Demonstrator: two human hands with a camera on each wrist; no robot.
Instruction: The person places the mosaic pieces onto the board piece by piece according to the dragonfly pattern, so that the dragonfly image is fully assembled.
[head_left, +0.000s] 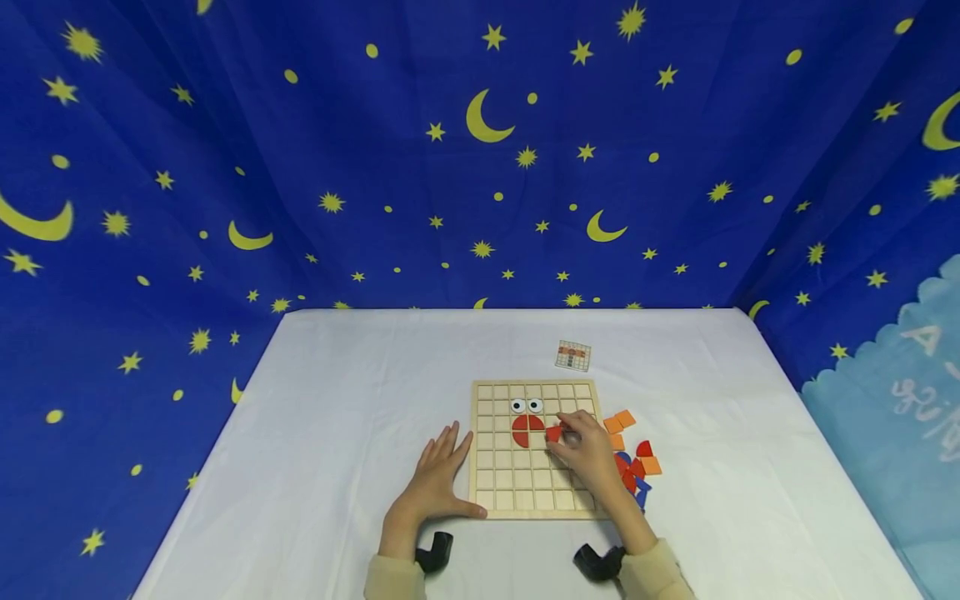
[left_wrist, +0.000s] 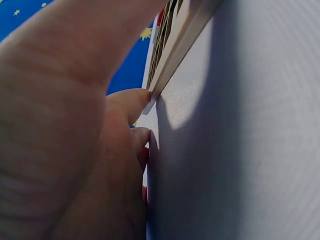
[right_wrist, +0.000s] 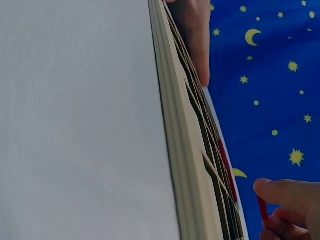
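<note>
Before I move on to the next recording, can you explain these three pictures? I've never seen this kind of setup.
There is no machine: a person's bare left hand and right hand do the work. The wide picture looks down from the head; the other two look from each wrist. On the white table lie a wooden grid board, a small card and loose coloured pieces. Two eye pieces and red quarter-circles sit on the board. The left hand touches the board's edge; the right pinches a red piece above it.

A white "A" [head_left: 922,337], it seems, marks the light-blue panel [head_left: 862,417] (further lettering [head_left: 917,400] unreadable).
</note>
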